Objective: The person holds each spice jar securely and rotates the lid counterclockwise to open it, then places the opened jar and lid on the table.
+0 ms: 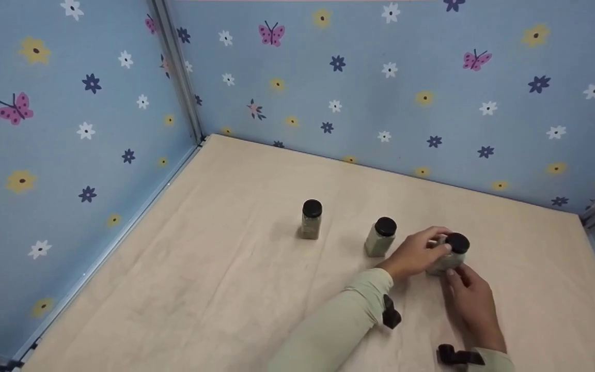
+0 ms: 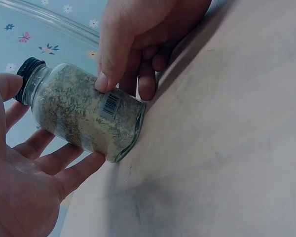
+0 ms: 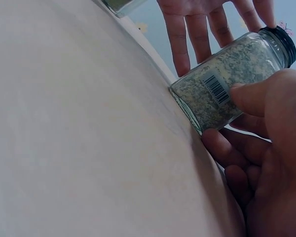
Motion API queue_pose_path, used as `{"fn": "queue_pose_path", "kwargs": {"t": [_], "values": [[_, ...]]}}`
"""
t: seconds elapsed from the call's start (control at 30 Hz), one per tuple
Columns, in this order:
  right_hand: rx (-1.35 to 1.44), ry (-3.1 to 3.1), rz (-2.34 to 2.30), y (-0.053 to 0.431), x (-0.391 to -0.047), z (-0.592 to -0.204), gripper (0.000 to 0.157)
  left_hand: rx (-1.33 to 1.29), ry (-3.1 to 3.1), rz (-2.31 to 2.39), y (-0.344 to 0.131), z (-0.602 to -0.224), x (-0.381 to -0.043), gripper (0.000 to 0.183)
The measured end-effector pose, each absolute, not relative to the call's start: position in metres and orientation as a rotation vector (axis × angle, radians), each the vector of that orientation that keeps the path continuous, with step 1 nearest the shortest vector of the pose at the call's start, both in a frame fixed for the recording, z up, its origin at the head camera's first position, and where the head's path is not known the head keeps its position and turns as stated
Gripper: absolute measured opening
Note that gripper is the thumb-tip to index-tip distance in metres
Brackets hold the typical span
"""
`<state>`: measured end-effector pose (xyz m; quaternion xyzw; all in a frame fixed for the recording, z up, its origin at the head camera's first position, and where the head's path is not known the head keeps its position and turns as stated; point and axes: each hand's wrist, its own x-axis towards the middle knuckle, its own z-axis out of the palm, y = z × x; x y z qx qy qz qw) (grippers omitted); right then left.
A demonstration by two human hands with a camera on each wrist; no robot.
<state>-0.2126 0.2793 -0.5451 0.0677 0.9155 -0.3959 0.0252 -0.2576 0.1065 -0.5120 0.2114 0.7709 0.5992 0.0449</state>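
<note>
A square glass spice jar [image 1: 441, 264] with a black lid and greenish dried flakes inside is between both hands, its base at the cloth. My left hand [image 1: 419, 253] holds it from the left, thumb by the lid and fingers spread along its side. My right hand [image 1: 475, 299] pinches the lower part, its thumb beside the barcode sticker [image 2: 110, 105] and curled fingers low at the base. Just left of the hands stands a second black-lidded jar [image 1: 379, 240], upright. Farther left, a third similar jar [image 1: 311, 222] also stands upright.
A cream cloth [image 1: 199, 268] with light creases covers the table. Blue panels [image 1: 359, 93] with flowers and butterflies rise along the back and left, joined by a metal post [image 1: 178, 72]. Dark wrist-camera mounts [image 1: 391, 312] stick out from both sleeves.
</note>
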Motion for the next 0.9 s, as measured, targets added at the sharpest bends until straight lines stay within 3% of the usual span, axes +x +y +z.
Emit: {"fn": "queue_pose_path", "kwargs": {"t": [0.9], "values": [[0.109, 2.861, -1.282, 0.282, -0.208, -0.547, 0.064, 0.75, 2.336, 1.895, 0.109, -0.52, -0.262, 0.035]]}}
